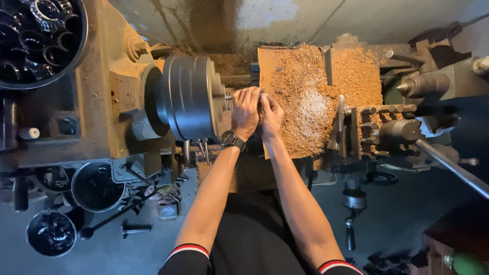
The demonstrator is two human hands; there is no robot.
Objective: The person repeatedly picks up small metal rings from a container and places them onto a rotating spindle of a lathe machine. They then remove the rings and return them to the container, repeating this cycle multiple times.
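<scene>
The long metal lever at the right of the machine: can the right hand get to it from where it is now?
Probably yes. The right hand is at the chuck, and only chip-covered machine parts lie between it and the lever; nothing blocks it.

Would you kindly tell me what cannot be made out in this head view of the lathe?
- Small workpiece at the chuck: hidden by the left hand and right hand.
- Each hand's grip: fingers overlap, unclear.
- Carriage surface: buried under shavings.
- Bin of rings: cut off by the frame's top-left corner.
</scene>
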